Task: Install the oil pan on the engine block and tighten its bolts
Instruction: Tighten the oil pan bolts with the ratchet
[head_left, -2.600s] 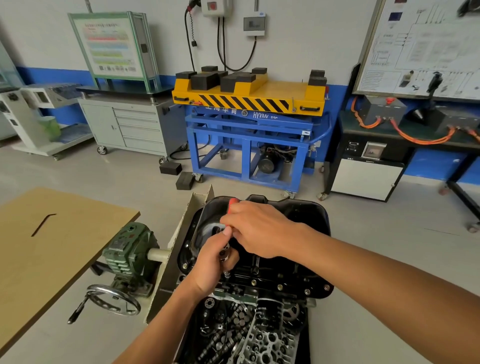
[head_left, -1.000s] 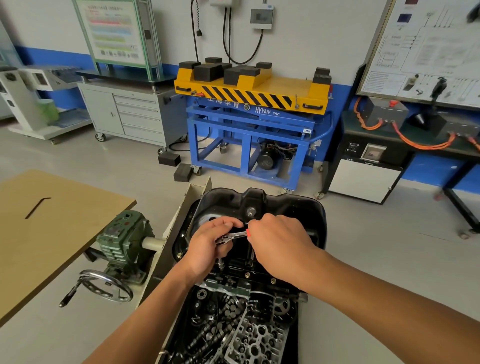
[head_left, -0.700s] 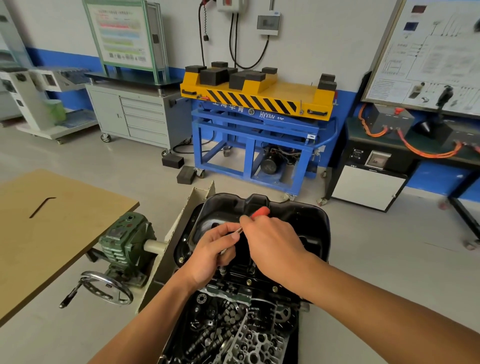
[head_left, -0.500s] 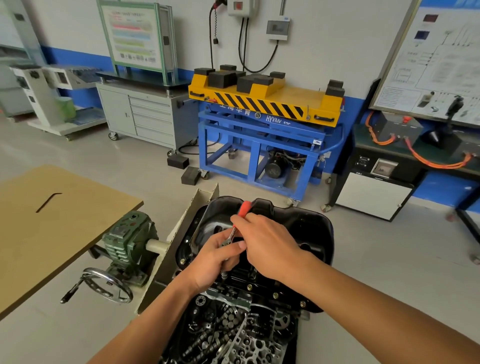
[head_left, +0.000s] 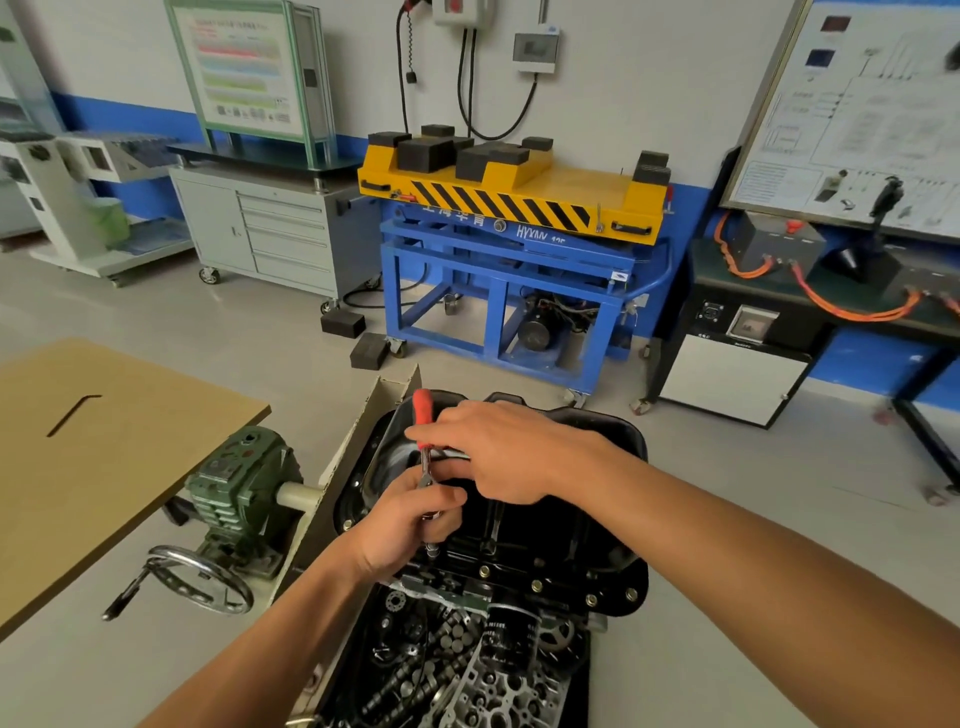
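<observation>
Red-gripped steel ratchet (head_left: 422, 415) points away now, having lain across to the right a second ago: the right hand (head_left: 493, 452), closed round its grip, has swung a stroke while the left hand (head_left: 410, 525) grips its socket shank on a bolt at the near-left flange of the black steel oil pan (head_left: 550, 545), seated on the bare-metal engine block (head_left: 441, 670). Tightening is under way, I judge, with other flange bolts (head_left: 535, 587) likely awaiting their turn

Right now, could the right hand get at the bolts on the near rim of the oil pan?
Probably yes. The bolts sit uncovered on the oil pan rim, just below the right hand; nothing lies over them. But that hand grips the ratchet handle, so it must let go.
</observation>
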